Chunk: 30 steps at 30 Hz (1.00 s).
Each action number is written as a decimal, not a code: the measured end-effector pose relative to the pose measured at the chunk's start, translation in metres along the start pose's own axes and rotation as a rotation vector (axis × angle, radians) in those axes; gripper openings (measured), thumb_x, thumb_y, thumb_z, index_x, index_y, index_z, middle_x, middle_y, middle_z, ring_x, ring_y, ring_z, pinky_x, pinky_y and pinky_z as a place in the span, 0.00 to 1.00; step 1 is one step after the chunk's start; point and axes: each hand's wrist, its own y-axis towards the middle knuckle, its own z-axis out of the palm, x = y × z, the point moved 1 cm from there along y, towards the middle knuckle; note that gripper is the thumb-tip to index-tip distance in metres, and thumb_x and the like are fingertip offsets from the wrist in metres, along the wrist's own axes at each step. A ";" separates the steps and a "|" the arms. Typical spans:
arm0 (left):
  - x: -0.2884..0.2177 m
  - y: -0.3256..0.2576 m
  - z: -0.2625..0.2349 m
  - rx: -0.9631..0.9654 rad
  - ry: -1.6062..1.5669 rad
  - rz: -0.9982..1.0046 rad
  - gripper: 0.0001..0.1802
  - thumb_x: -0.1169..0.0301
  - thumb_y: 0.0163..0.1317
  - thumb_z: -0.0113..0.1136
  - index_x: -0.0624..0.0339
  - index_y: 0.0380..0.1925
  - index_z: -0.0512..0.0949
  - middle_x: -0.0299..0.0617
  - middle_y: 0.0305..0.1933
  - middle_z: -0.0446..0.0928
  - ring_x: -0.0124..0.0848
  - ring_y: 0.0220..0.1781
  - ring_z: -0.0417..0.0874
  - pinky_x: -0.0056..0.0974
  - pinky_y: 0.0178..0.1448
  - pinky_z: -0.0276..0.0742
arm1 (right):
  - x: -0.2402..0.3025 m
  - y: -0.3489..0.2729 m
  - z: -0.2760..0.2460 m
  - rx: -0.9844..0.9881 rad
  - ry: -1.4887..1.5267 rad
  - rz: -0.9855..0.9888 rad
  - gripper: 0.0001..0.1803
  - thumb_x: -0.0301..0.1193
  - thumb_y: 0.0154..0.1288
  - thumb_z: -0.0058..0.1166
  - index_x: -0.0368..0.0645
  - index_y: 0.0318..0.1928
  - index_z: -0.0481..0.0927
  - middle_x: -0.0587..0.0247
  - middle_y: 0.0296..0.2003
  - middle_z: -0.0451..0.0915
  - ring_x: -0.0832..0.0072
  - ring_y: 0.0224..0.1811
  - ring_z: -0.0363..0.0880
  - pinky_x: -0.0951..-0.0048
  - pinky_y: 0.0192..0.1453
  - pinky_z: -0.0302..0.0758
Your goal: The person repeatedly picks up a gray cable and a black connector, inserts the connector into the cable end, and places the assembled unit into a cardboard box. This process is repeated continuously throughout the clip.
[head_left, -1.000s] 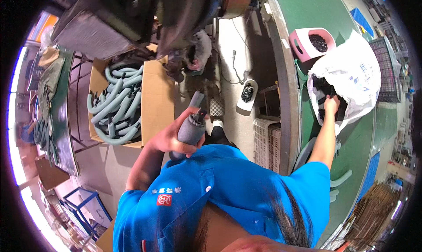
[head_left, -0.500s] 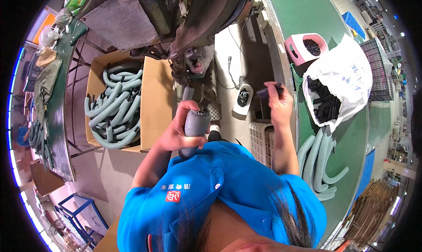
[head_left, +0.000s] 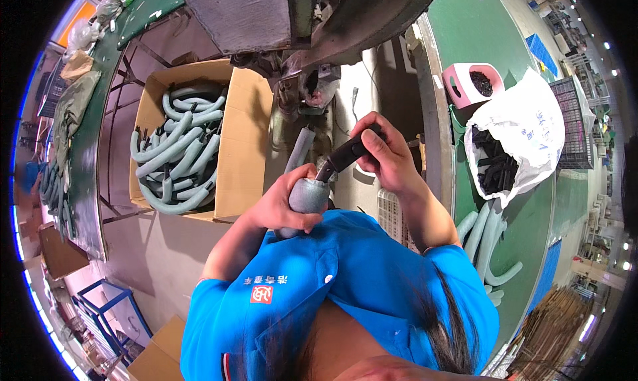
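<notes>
Your left hand (head_left: 279,208) is wrapped around a grey padded tube (head_left: 309,196) in front of your shirt (head_left: 372,261), and your right hand (head_left: 391,160) grips a black piece (head_left: 345,155) — its lower tip meets the tube's upper end, though how far in it sits cannot be told. To your left, a cardboard box (head_left: 247,148) holds more grey tubes (head_left: 174,156); on the green table (head_left: 465,25) to your right lies a white sack (head_left: 531,125) of black parts (head_left: 495,165), beside a pink container (head_left: 458,82)

A factory workshop: a heavy, worn metal machine (head_left: 242,15) between 2 long green-topped workbenches (head_left: 465,25), a cardboard box (head_left: 249,145) full of bent grey tubes (head_left: 167,157), and a white sack (head_left: 535,125) of black parts (head_left: 495,168)
</notes>
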 end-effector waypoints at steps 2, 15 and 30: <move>-0.002 -0.001 0.001 0.015 0.001 -0.023 0.22 0.83 0.46 0.65 0.58 0.36 0.64 0.40 0.31 0.75 0.25 0.23 0.78 0.30 0.25 0.75 | 0.002 0.000 0.002 0.029 -0.011 -0.014 0.14 0.41 0.71 0.46 0.43 0.43 0.69 0.73 0.23 0.65 0.88 0.20 0.61 0.85 0.23 0.57; 0.009 0.001 -0.015 0.030 -0.397 -0.061 0.34 0.79 0.44 0.66 0.53 0.50 0.60 0.45 0.31 0.74 0.31 0.22 0.77 0.32 0.21 0.73 | 0.006 0.017 0.013 0.112 -0.132 0.150 0.11 0.38 0.72 0.44 0.43 0.39 0.70 0.67 0.19 0.73 0.87 0.13 0.64 0.86 0.15 0.56; 0.036 -0.021 -0.112 -0.883 1.200 0.097 0.18 0.69 0.41 0.65 0.58 0.36 0.76 0.54 0.28 0.79 0.50 0.34 0.82 0.46 0.37 0.77 | -0.062 0.084 0.021 -0.077 -0.148 0.075 0.14 0.45 0.72 0.42 0.50 0.35 0.64 0.74 0.15 0.61 0.86 0.14 0.56 0.81 0.16 0.51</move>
